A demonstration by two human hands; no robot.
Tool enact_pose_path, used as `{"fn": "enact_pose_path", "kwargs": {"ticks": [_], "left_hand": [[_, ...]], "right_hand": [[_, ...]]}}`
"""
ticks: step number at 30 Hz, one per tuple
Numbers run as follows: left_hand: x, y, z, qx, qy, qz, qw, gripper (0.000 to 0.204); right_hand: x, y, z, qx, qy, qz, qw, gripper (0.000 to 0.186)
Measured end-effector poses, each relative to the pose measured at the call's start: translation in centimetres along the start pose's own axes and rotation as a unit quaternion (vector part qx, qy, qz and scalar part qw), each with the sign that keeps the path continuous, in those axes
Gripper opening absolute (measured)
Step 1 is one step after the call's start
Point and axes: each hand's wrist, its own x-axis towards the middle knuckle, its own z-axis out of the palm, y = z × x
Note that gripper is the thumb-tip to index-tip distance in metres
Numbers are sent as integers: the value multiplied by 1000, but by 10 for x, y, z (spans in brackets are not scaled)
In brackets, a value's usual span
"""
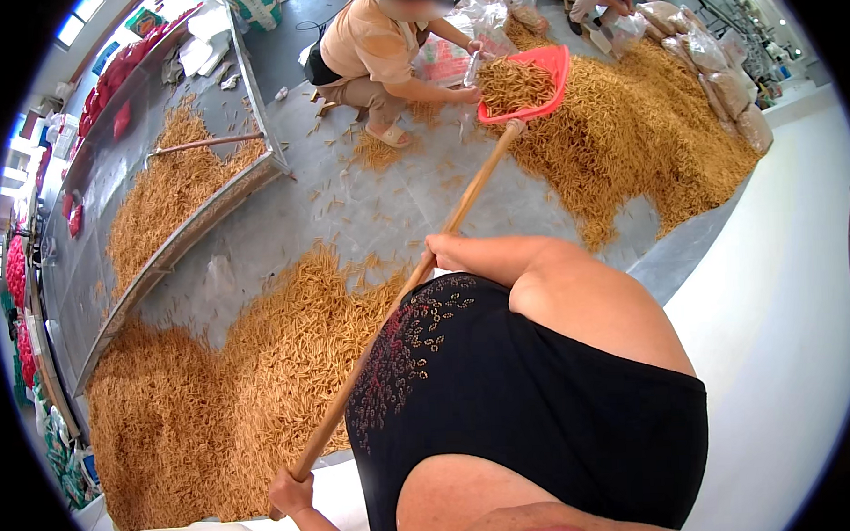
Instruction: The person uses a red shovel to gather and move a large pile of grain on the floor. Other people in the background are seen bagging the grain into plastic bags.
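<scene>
Both hands grip a long wooden shovel handle (398,304): left hand (291,493) closed at its end, right hand (446,250) closed midway, red plastic scoop (542,74) of golden fried snack sticks (510,83) far ahead.

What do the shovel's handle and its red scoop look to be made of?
Handle: likely bare wood, a matt tan pole with no shine. Red scoop: probably moulded plastic, uniformly bright red with a smooth, thin raised rim. Left hand and right hand grip the handle.
</scene>
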Motion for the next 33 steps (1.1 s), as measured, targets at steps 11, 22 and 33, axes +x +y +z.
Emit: {"fn": "enact_pose_path", "kwargs": {"ticks": [11, 22, 33], "left_hand": [[82, -4, -48, 58, 198, -40, 978, 24], [149, -20, -106, -26, 23, -86, 996, 23], [108, -11, -13, 22, 85, 8, 996, 18]], "right_hand": [[-45, -84, 37, -45, -6, -131, 990, 36], [-77, -150, 80, 33, -21, -210, 977, 25], [-33, -106, 21, 52, -43, -36, 997, 32]]}}
